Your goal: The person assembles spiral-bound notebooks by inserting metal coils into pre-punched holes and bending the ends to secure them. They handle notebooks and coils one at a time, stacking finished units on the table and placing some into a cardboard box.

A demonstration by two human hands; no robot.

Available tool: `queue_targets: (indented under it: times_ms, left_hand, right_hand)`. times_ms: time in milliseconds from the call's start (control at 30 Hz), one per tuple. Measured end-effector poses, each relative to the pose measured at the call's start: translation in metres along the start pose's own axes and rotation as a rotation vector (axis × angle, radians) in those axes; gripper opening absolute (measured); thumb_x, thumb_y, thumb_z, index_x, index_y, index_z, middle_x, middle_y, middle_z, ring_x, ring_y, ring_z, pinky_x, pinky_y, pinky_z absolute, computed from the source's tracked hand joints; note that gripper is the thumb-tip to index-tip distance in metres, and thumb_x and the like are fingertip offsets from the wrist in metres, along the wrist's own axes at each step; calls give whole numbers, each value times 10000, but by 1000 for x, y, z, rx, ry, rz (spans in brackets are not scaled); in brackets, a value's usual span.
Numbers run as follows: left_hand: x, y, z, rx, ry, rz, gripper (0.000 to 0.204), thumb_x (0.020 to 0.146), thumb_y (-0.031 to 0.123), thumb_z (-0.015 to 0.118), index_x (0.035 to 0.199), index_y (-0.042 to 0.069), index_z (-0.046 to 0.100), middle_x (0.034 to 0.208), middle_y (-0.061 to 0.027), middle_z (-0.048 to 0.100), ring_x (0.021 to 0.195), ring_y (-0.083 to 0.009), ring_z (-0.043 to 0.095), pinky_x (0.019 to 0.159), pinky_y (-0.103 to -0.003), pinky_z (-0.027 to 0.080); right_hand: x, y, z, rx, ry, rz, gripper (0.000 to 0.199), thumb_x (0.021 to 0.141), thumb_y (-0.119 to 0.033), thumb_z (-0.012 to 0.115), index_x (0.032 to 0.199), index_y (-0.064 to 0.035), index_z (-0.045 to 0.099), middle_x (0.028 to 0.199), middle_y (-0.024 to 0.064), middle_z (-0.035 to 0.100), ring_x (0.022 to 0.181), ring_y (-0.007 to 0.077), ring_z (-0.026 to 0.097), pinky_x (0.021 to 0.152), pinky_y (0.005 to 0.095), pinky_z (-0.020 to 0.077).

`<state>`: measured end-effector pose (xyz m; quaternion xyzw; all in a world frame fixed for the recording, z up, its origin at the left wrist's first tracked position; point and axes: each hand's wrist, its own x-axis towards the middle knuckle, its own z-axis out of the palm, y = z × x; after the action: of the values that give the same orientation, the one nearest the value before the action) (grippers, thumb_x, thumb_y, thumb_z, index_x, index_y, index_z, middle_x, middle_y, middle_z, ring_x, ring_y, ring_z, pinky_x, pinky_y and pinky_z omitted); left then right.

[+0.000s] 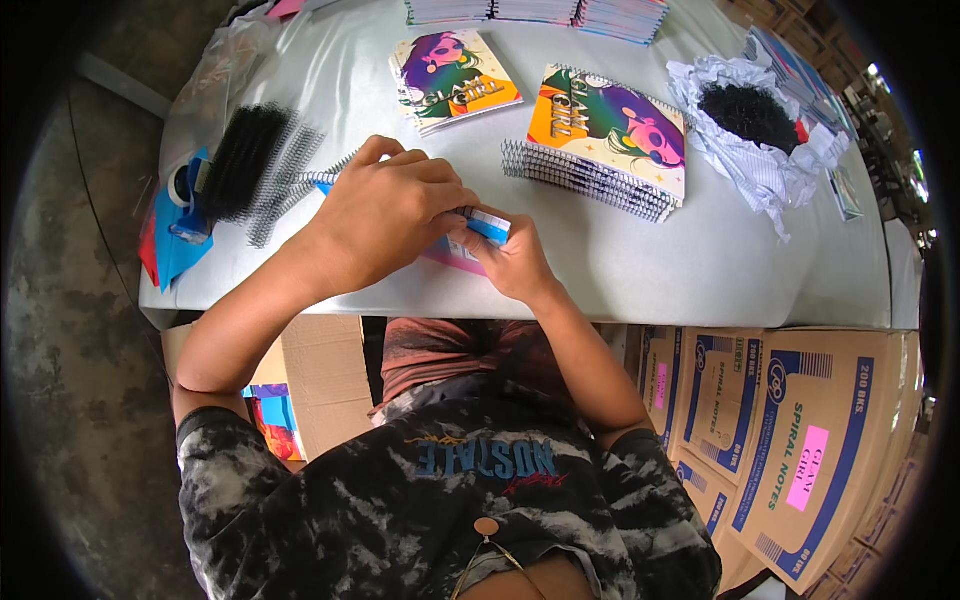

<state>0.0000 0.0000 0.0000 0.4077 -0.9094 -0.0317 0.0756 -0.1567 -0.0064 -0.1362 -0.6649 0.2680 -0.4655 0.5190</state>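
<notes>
At the table's near edge, both my hands meet around a notebook (488,228) with blue and pink parts, mostly hidden behind my fingers. My left hand (395,215) is closed over its far side, fingers curled. A thin spiral wire coil (322,177) sticks out to the left from under that hand. My right hand (518,262) grips the notebook's right end, thumb beside the blue edge. The binding edge itself is covered, so how far the coil runs through it cannot be seen. Left of my hands lie many loose black spiral coils (245,165) in a bundle.
Beyond my hands lie a colourful notebook (455,80) and a stack of spiral notebooks (610,135). Crumpled paper (700,130) holds tangled black wire scraps (750,115) at the right. A blue tape dispenser (190,205) sits far left. Cardboard cartons (810,450) stand below the table.
</notes>
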Motion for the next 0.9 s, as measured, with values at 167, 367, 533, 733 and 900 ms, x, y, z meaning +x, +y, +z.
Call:
queue_targets:
  times_ms: [167, 367, 533, 733, 900]
  left_hand:
    - [10, 6, -3, -54, -47, -86, 251, 685, 162, 705, 930, 128, 659, 950, -31, 619, 893, -175, 562, 818, -304, 368]
    - [3, 1, 59, 217, 557, -75, 790, 733, 555, 581, 1317, 60, 384, 1330, -184, 397, 1242, -389, 348, 1023, -513, 212]
    - [-32, -1, 124, 223, 619, 334, 1052, 682, 788, 384, 1380, 12, 251, 1434, -212, 241, 1333, -473, 57, 1015, -610, -85]
    - [-31, 0, 147, 176, 563, 132, 1289, 600, 892, 253, 1373, -110, 7, 1427, -330, 36, 1316, -503, -23, 988, -610, -131]
    - [-18, -26, 120, 261, 790, -48, 1321, 588, 895, 270, 1350, -145, -21, 1402, -362, 63, 1319, -484, 3, 1016, -595, -63]
  right_hand:
    - [1, 1, 1, -10, 77, -94, 223, 848, -81, 605, 1062, -16, 604, 739, 67, 639, 640, 100, 551, 604, 254, 454]
    - [0, 0, 1, -23, 54, -99, 311, 807, -33, 607, 1118, -26, 580, 940, 124, 662, 793, 158, 616, 721, 283, 483]
    - [-2, 3, 4, -117, 97, -186, 398, 768, -53, 618, 1159, -25, 546, 1013, 152, 641, 877, 262, 645, 752, 313, 499]
    - [-2, 12, 12, -164, 105, -264, 464, 756, -70, 617, 1208, -63, 516, 1004, 180, 632, 898, 328, 629, 737, 357, 500]
    - [-3, -1, 17, -346, -32, -252, 455, 757, -60, 614, 1201, -86, 520, 988, 167, 638, 880, 332, 632, 716, 369, 509]
